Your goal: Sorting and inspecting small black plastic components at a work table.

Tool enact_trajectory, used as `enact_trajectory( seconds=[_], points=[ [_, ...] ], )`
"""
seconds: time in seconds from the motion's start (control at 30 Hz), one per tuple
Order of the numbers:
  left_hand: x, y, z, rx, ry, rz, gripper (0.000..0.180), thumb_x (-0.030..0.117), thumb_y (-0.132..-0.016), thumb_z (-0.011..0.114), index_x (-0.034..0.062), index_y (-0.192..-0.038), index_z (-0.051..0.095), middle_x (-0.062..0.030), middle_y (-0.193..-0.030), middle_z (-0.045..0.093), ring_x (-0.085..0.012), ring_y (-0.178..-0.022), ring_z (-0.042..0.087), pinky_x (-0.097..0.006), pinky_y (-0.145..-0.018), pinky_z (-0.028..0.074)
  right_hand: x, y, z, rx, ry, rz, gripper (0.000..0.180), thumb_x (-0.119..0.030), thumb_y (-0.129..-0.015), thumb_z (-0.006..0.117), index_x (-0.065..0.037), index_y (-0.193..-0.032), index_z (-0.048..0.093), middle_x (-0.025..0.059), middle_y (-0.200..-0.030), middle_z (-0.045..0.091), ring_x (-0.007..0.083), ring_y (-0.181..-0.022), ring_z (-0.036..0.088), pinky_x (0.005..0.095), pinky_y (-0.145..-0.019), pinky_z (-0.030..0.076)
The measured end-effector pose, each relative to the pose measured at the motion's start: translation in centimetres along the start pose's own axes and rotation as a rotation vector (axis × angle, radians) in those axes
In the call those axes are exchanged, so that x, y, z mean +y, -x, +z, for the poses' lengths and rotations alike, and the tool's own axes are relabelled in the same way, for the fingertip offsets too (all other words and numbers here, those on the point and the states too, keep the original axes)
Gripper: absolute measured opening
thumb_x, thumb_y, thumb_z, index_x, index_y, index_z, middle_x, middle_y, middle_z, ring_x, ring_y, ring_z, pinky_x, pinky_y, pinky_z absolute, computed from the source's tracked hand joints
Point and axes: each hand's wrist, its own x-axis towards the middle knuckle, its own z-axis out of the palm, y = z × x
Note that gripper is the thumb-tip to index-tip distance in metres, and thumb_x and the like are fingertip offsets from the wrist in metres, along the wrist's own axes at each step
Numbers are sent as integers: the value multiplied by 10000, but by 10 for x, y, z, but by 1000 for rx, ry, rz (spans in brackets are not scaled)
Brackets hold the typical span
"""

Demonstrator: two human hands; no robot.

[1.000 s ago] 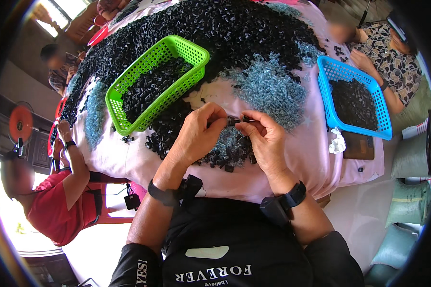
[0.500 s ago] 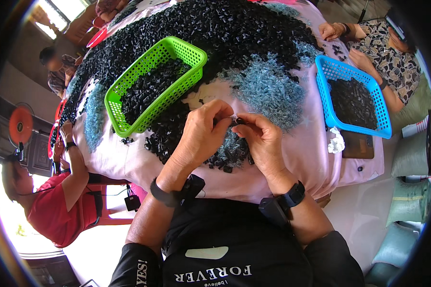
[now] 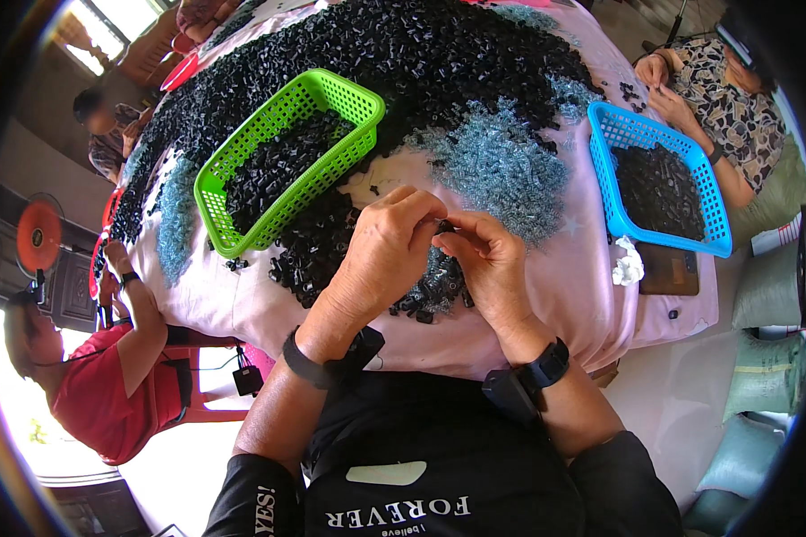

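Over the near part of the cloth-covered table, my left hand [image 3: 387,243] and my right hand [image 3: 494,261] meet at the fingertips. My right thumb and forefinger pinch a small black plastic piece [image 3: 444,227]. The left fingers are pinched together beside it; what they hold, if anything, is too small to make out. Under the hands lies a small heap of black pieces [image 3: 313,255] mixed with bluish, wiry bits. Just beyond, a pile of bluish spring-like bits [image 3: 501,170] is spread on the cloth.
A green basket [image 3: 367,134] of black pieces stands ahead-left, and a blue basket [image 3: 611,201] at right. A large black heap [image 3: 457,54] covers the far table. White crumpled tissue [image 3: 629,264] lies beside a dark flat object [image 3: 670,271]. Co-workers sit left and right.
My left hand has turned slightly, its fingers closing in by the black piece. The right-side co-worker's hands have come together. The left co-worker's hand has moved a little nearer.
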Motion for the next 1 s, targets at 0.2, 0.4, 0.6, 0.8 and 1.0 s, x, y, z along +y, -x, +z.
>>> enact_trajectory(
  seconds=[0.2,0.4,0.6,0.8,1.0],
  points=[
    [0,-2,2,-7,-29,37,107,-64,-851,647,-30,-935,702,-144,-875,677,-278,-782,710,-343,-672,545,-2,0,0,-5,9,-52,192,7,-847,790,28,-1026,727,79,-999,711,99,-783,658,238,-694,535],
    [3,-4,0,-41,-6,13,108,-45,-843,668,-27,-942,708,-145,-870,683,-289,-783,711,-347,-683,547,-10,0,1,-15,-125,47,157,63,-895,713,60,-1052,701,95,-1025,711,136,-855,726,228,-742,585],
    [3,-7,-2,-40,-11,-30,81,-11,-847,679,-40,-922,693,-149,-854,682,-285,-768,717,-343,-689,551,-7,-1,0,-32,-124,29,168,76,-906,693,55,-1072,694,96,-1036,710,144,-863,735,234,-754,594],
    [5,-3,2,3,-106,78,80,16,-858,680,-30,-923,692,-153,-859,673,-318,-764,696,-370,-675,546,-6,0,-1,-28,-82,19,157,66,-896,712,41,-1051,702,90,-1050,700,127,-857,719,234,-751,588],
    [0,-3,-4,-83,-125,106,110,44,-925,636,-18,-979,710,-120,-874,688,-278,-785,692,-361,-700,541,-7,0,2,-7,-114,36,141,54,-889,727,39,-1027,706,67,-1016,694,95,-842,685,225,-736,564]
  ],
)
